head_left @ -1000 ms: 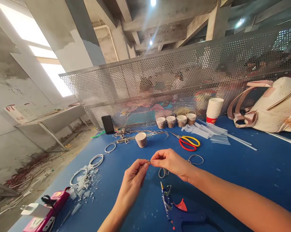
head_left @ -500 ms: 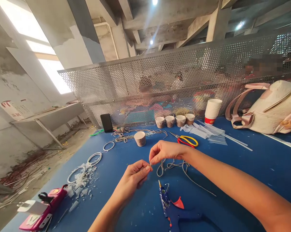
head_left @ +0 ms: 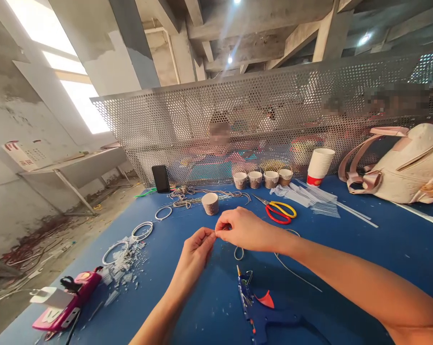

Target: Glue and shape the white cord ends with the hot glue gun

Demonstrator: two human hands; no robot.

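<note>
Over the middle of the blue table, my left hand [head_left: 197, 247] and my right hand [head_left: 243, 229] meet fingertip to fingertip, both pinched closed. Whatever lies between the fingertips is too small to make out. A thin grey cord [head_left: 239, 253] lies in loops below and behind my right hand, partly hidden by it. Nearer to me rests a blue glue gun [head_left: 254, 306] with a red trigger, its nozzle pointing away. Just beyond my hands stands a small cord-wrapped cup [head_left: 210, 205] with a white inside. Scissors [head_left: 279, 211] with red and yellow handles lie behind my right wrist.
White rings [head_left: 142, 231] and clear scraps [head_left: 124, 266] lie left, near a pink power strip [head_left: 77, 299]. Along the perforated screen [head_left: 187, 124] are a phone [head_left: 160, 179], several small cups [head_left: 255, 180], clear glue sticks [head_left: 315, 199], stacked paper cups [head_left: 320, 165] and a backpack [head_left: 410, 163].
Both hands have shifted slightly left and up, still pinched together. My right hand has turned flatter and now covers more of the cord. The view has tilted slightly.
</note>
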